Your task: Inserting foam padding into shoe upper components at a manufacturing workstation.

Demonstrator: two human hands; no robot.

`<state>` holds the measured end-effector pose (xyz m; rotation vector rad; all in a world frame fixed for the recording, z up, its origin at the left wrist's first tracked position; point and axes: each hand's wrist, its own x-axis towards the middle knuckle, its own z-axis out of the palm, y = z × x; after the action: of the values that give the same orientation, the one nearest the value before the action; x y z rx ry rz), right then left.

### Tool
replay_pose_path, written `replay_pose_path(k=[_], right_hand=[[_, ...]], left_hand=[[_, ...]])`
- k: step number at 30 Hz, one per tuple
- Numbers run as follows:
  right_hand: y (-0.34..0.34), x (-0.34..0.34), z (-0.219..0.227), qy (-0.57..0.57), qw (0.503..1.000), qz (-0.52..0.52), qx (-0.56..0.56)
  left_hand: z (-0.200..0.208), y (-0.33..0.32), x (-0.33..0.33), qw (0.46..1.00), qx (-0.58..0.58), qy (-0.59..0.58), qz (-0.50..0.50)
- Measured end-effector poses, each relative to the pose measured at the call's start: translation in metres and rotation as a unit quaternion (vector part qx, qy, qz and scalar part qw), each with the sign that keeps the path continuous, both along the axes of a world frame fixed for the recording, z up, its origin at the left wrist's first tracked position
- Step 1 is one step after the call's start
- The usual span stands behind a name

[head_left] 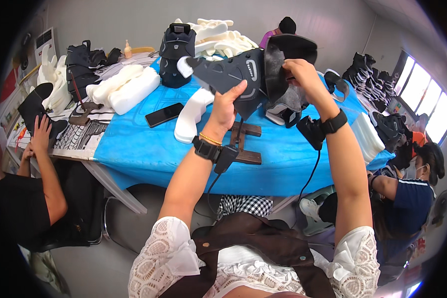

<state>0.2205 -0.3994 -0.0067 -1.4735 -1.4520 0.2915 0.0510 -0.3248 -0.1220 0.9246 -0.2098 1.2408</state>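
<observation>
1. Dark boot upper [221,73]: raised above the near half of the table, between your two hands, lying nearly sideways with its white tip [185,67] towards your left.
2. Your left hand [225,110]: closed on the lower side of the boot upper, thumb laid along its outer face; the fingers beneath are mostly hidden.
3. Your right hand [304,75]: gripping the edge of the wide, dark shaft [303,47] with the fingertips; the far side of this hold cannot be seen.
4. Below your right hand: a grey-black piece [287,107]; whether it joins the boot upper cannot be told.
5. Under your left hand: a brown wooden fixture [248,156] on the blue cover [144,156]. Left of that hand, a curved white piece [186,126] lies near a black phone [164,115].
6. Farther back: stacked black boots [178,52], beside a pile of white pieces [228,42].
7. On your left: a co-worker's hand [41,130] touches another black boot [35,104].
8. On your right: a seated person in a dark blue shirt [413,203], near the table's end.
</observation>
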Motion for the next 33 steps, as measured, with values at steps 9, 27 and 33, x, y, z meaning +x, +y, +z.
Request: replay_pose_path(k=[9,27,33], right_hand=[[0.035,-0.015,0.001,-0.361,0.916,-0.163,0.062],[0.086,-0.001,-0.028,0.197,0.977,-0.036,-0.076],[0.088,0.012,-0.036,-0.377,0.924,-0.051,0.024]], left_hand=[[-0.016,0.003,0.012,0.999,0.011,0.029,0.036],[-0.027,0.031,-0.008,0.994,-0.041,0.04,-0.095],[-0.041,0.042,0.006,0.988,-0.041,0.014,-0.146]])
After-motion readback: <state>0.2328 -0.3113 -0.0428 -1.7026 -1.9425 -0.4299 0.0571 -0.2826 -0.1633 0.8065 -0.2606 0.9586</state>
